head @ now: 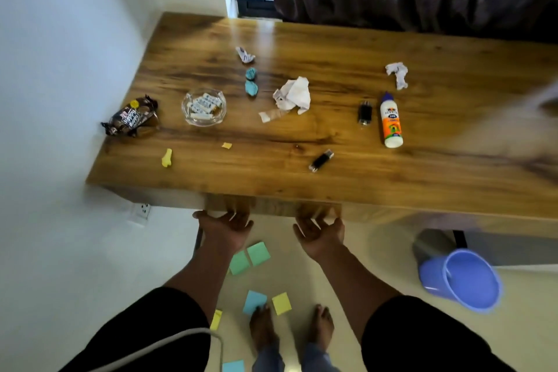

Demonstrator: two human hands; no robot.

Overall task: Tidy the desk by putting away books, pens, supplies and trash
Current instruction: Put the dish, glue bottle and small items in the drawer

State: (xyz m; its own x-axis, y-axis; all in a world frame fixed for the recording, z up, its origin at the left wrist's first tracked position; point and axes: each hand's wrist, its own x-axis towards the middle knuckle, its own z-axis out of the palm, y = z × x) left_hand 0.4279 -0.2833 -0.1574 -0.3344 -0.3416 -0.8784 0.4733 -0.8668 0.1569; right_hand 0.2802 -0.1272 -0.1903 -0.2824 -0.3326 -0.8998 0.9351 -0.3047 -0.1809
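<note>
Snack wrapper [133,118], dark brown with white lettering too blurred to read, lies at the left edge of the wooden surface [302,178]. Just right of it a glass ashtray [204,107] holds small white labelled pieces. Two teal paper balls [251,81] and a crumpled white paper [293,96] sit mid-surface; yellow scraps [166,158] lie nearer the front edge. A black USB stick [321,160] lies near the front, another small black item [364,112] beside a white glue bottle [391,121] whose label seems to read "Fevicol MR". Below the front edge, the left hand [226,228] and right hand [321,231] hover with fingers loosely spread, holding nothing. Sticky notes [258,254] litter the floor; a blue bin [462,279] stands at right.
</note>
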